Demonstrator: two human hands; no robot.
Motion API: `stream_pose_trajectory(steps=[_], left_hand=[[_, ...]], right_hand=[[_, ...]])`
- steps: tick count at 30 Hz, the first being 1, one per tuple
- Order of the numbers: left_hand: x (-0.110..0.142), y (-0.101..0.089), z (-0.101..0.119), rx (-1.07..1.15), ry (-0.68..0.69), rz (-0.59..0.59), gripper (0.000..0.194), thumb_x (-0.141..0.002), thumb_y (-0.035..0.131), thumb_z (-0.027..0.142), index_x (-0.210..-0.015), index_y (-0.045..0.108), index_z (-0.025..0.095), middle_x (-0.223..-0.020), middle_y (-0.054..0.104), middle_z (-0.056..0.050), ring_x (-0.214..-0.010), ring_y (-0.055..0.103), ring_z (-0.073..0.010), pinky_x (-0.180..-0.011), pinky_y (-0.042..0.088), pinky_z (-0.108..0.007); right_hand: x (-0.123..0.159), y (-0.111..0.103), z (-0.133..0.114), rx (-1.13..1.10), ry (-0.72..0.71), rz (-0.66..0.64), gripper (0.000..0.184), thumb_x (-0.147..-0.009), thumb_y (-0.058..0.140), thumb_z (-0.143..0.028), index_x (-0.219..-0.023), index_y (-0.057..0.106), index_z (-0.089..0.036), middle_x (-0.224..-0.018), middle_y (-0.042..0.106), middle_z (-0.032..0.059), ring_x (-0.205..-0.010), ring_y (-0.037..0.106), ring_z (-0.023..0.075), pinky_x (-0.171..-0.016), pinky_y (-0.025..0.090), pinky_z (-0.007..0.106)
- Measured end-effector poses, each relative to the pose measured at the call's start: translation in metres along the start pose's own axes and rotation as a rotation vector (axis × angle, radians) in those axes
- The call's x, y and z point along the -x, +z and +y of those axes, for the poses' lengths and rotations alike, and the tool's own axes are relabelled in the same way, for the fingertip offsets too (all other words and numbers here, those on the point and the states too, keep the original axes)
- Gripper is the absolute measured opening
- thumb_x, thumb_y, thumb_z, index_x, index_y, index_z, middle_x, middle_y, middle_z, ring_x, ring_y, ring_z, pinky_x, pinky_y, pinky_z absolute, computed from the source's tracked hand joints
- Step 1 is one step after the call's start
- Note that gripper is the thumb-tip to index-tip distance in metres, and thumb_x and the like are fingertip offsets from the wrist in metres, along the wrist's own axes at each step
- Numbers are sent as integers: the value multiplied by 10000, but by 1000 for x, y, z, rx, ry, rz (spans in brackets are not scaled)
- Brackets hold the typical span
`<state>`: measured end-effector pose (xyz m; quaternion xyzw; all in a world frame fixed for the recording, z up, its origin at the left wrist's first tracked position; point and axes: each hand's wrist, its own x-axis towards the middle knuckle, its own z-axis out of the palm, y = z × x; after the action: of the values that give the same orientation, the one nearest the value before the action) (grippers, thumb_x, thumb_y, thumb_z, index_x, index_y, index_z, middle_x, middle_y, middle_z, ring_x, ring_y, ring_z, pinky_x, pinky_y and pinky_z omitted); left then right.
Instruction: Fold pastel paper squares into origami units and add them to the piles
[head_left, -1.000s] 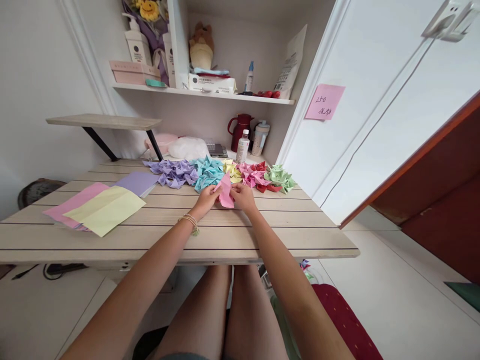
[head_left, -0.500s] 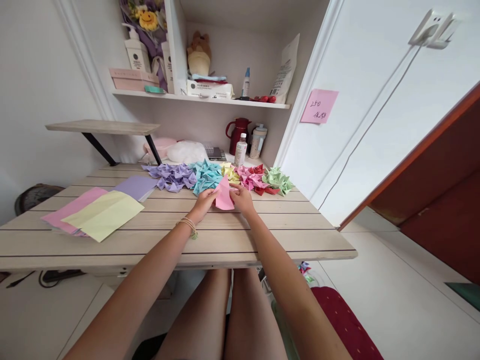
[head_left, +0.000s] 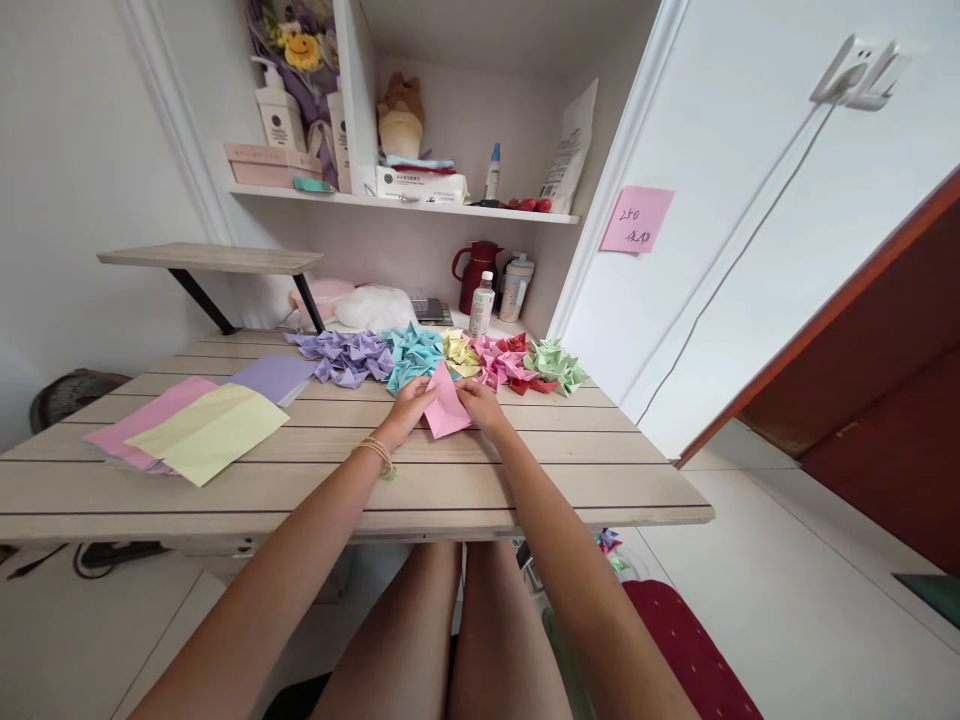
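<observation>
A folded piece of pink paper (head_left: pixel 447 408) is held just above the table, with its pointed end up and away from me. My left hand (head_left: pixel 411 408) pinches its left edge. On the opposite side, my right hand (head_left: pixel 480 402) grips the right edge, fingers closed. Just beyond the hands lie heaps of folded paper pieces: purple (head_left: pixel 346 356), blue (head_left: pixel 412 352), yellow (head_left: pixel 460 352), pink (head_left: pixel 498 360) and green (head_left: pixel 555 364), with some red ones (head_left: pixel 534 384) among the pink. The fingertips behind the paper are partly hidden.
Flat yellow sheets (head_left: pixel 214 430), pink sheets (head_left: pixel 150 420) and purple sheets (head_left: pixel 271 377) lie on the table's left. A clear bottle (head_left: pixel 482 305), a dark red jug (head_left: pixel 475 272) and a tumbler (head_left: pixel 517 288) stand behind the heaps. A raised wooden shelf (head_left: pixel 210 258) stands back left.
The pink paper has turned and tilted between my hands, so more of its flat face shows and its lower edge sits nearer me. Both hands still hold it.
</observation>
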<state>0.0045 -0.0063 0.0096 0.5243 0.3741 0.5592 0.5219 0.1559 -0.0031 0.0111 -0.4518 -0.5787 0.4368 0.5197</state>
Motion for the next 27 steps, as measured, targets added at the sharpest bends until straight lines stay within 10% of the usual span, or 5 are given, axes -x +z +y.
stream_pose_trajectory(steps=[5, 12, 16, 20, 27], left_hand=[[-3, -4, -3, -10, 57, 59, 339, -606, 760, 375, -812, 618, 146, -747, 659, -35, -662, 607, -166, -604, 458, -262], [-10, -14, -5, 54, 108, 328, 357, -612, 739, 286, -905, 564, 177, -741, 649, -15, -668, 614, -147, -630, 464, -248], [-9, -12, -1, 50, 110, 277, 214, -623, 709, 285, -773, 659, 141, -817, 666, -46, -772, 623, -167, -683, 488, -259], [-2, -5, 6, 169, 35, 123, 293, -622, 753, 323, -838, 686, 136, -909, 678, -61, -819, 641, -173, -727, 528, -292], [0, -3, 7, 95, 61, 94, 498, -572, 809, 292, -1011, 615, 158, -920, 690, -58, -720, 636, -128, -624, 496, -223]], right_hand=[[6, 0, -8, -70, 56, 12, 422, -830, 488, -542, -988, 622, -174, -671, 618, 7, -550, 554, 124, -508, 425, 231], [15, -3, -15, 183, -350, -229, 758, -613, 795, -447, -1285, 510, -245, -1054, 646, 49, -665, 617, 130, -666, 498, 282], [12, -1, -13, 279, -426, -161, 361, -666, 750, -446, -924, 699, -199, -1026, 673, 75, -838, 633, 185, -743, 496, 300], [8, -2, -13, 122, -241, 47, 341, -742, 642, -511, -658, 644, -181, -701, 657, 52, -727, 630, 189, -657, 502, 295], [8, -6, -15, -169, 0, 132, 407, -627, 733, -427, -940, 643, -184, -709, 658, 4, -658, 603, 140, -587, 509, 257]])
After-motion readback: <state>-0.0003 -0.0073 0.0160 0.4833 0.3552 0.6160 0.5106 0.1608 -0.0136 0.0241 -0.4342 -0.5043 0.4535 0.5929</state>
